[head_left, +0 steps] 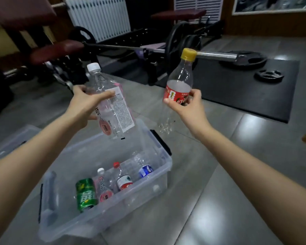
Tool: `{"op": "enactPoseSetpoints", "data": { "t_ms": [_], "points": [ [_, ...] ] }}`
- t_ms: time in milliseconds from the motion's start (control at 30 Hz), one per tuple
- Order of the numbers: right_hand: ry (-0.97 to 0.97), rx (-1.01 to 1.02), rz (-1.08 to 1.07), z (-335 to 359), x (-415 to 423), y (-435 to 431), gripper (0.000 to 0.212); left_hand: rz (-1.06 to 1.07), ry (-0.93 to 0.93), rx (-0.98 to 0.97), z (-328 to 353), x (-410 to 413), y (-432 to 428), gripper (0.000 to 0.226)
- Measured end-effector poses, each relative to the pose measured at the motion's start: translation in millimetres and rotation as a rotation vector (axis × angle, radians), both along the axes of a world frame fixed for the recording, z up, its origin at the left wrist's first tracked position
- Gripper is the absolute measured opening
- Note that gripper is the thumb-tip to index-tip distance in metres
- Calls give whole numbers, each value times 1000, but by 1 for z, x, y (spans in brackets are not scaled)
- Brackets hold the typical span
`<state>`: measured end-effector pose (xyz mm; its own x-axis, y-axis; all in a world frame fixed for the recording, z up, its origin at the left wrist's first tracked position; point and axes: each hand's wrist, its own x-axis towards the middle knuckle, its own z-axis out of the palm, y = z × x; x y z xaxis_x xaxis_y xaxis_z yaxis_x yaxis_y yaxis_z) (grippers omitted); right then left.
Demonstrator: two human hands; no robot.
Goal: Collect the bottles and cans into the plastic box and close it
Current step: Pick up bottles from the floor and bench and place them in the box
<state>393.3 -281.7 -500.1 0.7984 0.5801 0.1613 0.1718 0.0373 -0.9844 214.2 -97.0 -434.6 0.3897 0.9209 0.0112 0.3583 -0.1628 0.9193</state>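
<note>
Your left hand (pixel 81 104) grips a clear white-capped bottle (pixel 113 110), right hand (pixel 188 105) a yellow-capped red-labelled bottle (pixel 179 82); lower both into the near clear plastic box (pixel 134 197).

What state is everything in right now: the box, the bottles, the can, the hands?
Plastic box: open, lid off, on the floor.
Lid: lying on the floor left of the box.
White-capped bottle: capped, held tilted over the box by the left hand.
Yellow-capped bottle: capped, held by the right hand.
Green can: lying in the box.
Three smaller bottles: lying in the box.
</note>
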Motion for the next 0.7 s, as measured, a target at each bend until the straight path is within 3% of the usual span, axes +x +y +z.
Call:
{"op": "enactPoseSetpoints", "data": {
  "t_ms": [67, 200, 267, 367, 533, 700],
  "points": [
    [-9, -66, 46, -8, -26, 38, 70, 56, 63, -26, -21, -21, 18, 80],
    [-73, -365, 122, -43, -69, 90, 65, 73, 256, -129, -82, -40, 40, 77],
    [-87, -510, 128, -63, -79, 110, 66, 62, 379, -140, -112, -45, 46, 84],
    [-43, -740, 231, -98, -86, 135, 49, 4, 575, -211, -156, -50, 62, 109],
    [-2, -1056, 425, -158, -94, 168, 59, -151, 888, -250, -201, -59, 74, 114],
    [53, -1175, 488, -191, -102, 180, 64, -330, 1116, -111, -224, -70, 73, 84]
  ]
}}
